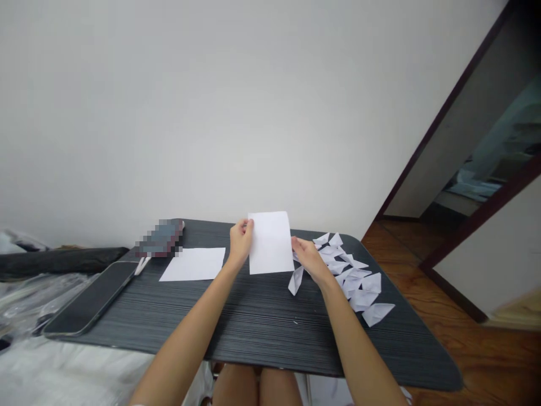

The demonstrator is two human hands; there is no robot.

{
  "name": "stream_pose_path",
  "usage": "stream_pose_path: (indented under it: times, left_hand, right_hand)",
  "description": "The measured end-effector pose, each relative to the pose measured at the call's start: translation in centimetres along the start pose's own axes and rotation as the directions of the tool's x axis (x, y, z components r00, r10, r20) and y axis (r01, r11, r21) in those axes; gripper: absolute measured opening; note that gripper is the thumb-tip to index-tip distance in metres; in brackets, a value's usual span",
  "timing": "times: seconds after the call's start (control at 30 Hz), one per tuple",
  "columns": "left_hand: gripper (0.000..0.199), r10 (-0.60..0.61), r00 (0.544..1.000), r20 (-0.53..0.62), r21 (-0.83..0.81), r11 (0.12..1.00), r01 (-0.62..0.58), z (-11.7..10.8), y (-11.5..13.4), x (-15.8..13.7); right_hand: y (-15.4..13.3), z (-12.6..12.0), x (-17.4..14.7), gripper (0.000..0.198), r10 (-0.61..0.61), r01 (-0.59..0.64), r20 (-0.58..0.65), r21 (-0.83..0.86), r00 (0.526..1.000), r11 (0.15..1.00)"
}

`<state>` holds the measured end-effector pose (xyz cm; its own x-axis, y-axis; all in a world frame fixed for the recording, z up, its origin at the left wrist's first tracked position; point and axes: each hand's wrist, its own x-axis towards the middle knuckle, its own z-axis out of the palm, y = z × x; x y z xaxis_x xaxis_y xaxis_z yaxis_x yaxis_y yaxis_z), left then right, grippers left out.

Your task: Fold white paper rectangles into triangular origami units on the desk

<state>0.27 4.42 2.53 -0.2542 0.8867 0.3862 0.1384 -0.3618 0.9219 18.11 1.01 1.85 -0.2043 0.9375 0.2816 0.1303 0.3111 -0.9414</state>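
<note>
A plain white sheet of paper [271, 243] is held up above the dark table, tilted toward me. My left hand [242, 239] pinches its left edge near the upper corner, thumb against the paper. At the right edge, lower down, my right hand [308, 254] has its fingers closed on the same sheet. Close beneath the right hand lies a small folded paper piece [296, 280]. To its right spreads a loose pile of folded white paper pieces [359, 282], partly hidden by my right hand and forearm. Another flat white sheet [194, 264] rests left of my left hand.
The dark wood-grained table [270, 332] stands against a pale wall. A black phone [93, 299] lies at its left edge, with a blurred-out object [159, 239] and a white cable [142, 265] behind it. Clear plastic wrapping [51, 293] is at far left.
</note>
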Motion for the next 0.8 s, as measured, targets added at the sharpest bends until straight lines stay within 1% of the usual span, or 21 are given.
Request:
stream_pose_path:
  times: [0.07, 0.13, 0.2, 0.23, 0.27, 0.3, 0.4, 0.43, 0.47, 0.5, 0.53, 0.57, 0.6, 0.63, 0.67, 0.73, 0.8]
  left_hand:
    - [0.030, -0.014, 0.998, 0.067, -0.046, 0.999, 0.017, 0.4, -0.5, -0.4]
    - [0.031, -0.039, 0.974, 0.221, -0.101, 0.993, 0.062, 0.4, -0.9, -0.7]
    - [0.031, -0.066, 0.916, 0.396, -0.111, 0.987, 0.120, -0.1, -1.2, -1.0]
    - [0.031, -0.078, 0.885, 0.458, -0.101, 0.985, 0.139, -0.5, -1.3, -1.1]
    - [0.031, -0.086, 0.866, 0.493, -0.087, 0.985, 0.147, -0.9, -1.3, -1.1]
    - [0.031, -0.083, 0.858, 0.507, -0.083, 0.986, 0.145, -1.3, -1.3, -1.1]
    - [0.030, -0.055, 0.852, 0.521, -0.155, 0.975, 0.158, -2.5, -1.0, -0.9]
    - [0.030, -0.051, 0.847, 0.529, -0.193, 0.965, 0.178, -2.8, -0.7, -0.8]
    - [0.033, -0.057, 0.834, 0.550, -0.225, 0.951, 0.213, -3.0, -0.5, -0.7]
    - [0.039, -0.078, 0.810, 0.582, -0.245, 0.932, 0.266, -3.2, -0.2, -0.7]
    - [0.048, -0.112, 0.773, 0.625, -0.244, 0.912, 0.329, -3.3, 0.1, -0.6]
    - [0.056, -0.156, 0.725, 0.670, -0.218, 0.893, 0.394, -3.4, 0.3, -0.6]
    - [0.062, -0.204, 0.673, 0.711, -0.170, 0.879, 0.445, -3.5, 0.5, -0.7]
    - [0.064, -0.246, 0.622, 0.743, -0.108, 0.874, 0.474, -3.5, 0.6, -0.8]
    - [0.060, -0.277, 0.572, 0.772, -0.044, 0.875, 0.482, -3.5, 0.7, -1.0]
    - [0.045, -0.298, 0.487, 0.821, 0.043, 0.883, 0.467, -3.5, 0.8, -1.4]
    - [0.040, -0.284, 0.410, 0.867, 0.063, 0.878, 0.474, -3.3, 0.7, -1.8]
  right_hand:
    - [0.3, 0.4, 0.0, 0.046, 0.090, -0.085, -0.027, 0.153, 0.996, 0.985]
    - [0.7, 0.7, 0.1, 0.044, 0.167, -0.134, -0.117, 0.250, 0.979, 0.959]
    - [1.0, 0.6, 0.2, 0.040, 0.199, -0.138, -0.187, 0.298, 0.962, 0.945]
    - [1.1, 0.5, 0.2, 0.039, 0.197, -0.131, -0.195, 0.305, 0.961, 0.943]
    - [1.1, 0.4, 0.2, 0.037, 0.183, -0.122, -0.181, 0.305, 0.966, 0.945]
    - [1.2, 0.3, 0.2, 0.036, 0.162, -0.111, -0.151, 0.299, 0.975, 0.948]
    - [1.2, -0.2, 0.2, 0.033, 0.097, -0.083, -0.041, 0.272, 0.994, 0.959]
    - [1.2, -0.3, 0.2, 0.031, 0.082, -0.075, -0.019, 0.260, 0.996, 0.963]
    - [1.1, -0.5, 0.1, 0.029, 0.068, -0.065, -0.003, 0.241, 0.998, 0.968]
    - [1.1, -0.5, 0.1, 0.027, 0.053, -0.053, 0.007, 0.213, 0.999, 0.976]
    - [0.9, -0.6, 0.0, 0.025, 0.035, -0.038, 0.019, 0.175, 0.999, 0.984]
    - [0.8, -0.6, 0.0, 0.023, 0.016, -0.021, 0.035, 0.133, 0.999, 0.991]
    - [0.6, -0.6, -0.1, 0.022, 0.001, -0.006, 0.058, 0.090, 0.998, 0.996]
    - [0.4, -0.5, -0.2, 0.022, -0.010, 0.005, 0.085, 0.053, 0.996, 0.999]
    - [0.1, -0.3, -0.2, 0.022, -0.015, 0.012, 0.114, 0.026, 0.993, 1.000]
    - [-0.2, 0.0, -0.4, 0.023, -0.014, 0.013, 0.173, 0.006, 0.985, 1.000]
    - [-0.5, 0.2, -0.5, 0.023, -0.009, 0.007, 0.206, 0.011, 0.979, 1.000]
